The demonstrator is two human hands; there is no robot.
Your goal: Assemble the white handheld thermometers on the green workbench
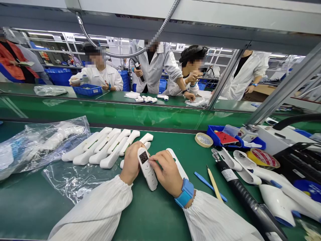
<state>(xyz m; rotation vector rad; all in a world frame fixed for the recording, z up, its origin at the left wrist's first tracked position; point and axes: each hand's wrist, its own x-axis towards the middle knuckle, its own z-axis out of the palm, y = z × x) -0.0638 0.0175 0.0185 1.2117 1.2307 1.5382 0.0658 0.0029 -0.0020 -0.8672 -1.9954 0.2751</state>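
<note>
I have the left hand (131, 160) wrapped around a slim white handset (149, 174), tilted with its face up over the green bench (155, 221), between both sleeves. The right hand (169, 172) brings thumb and forefinger close together at the edge beside the dark display (143, 157); I cannot tell whether they pinch something small or only press. I judge the step to be fine handling around that display, so the next move calls for a steady left hold and light fingertip pressure, with no twist on the shell. The handset looks like smooth, matte moulded plastic, long and round-ended, with small marks or openings below the display. A flat white strip (177, 164) with a rounded end lies behind the right hand. To the left, pale, bent-necked casings (107, 149) lie in a slanting row near a crinkled, glossy clear bag (75, 132); to the right lie a flat blue pry tool (205, 181) and a slender cream-coloured stick (213, 183).
</note>
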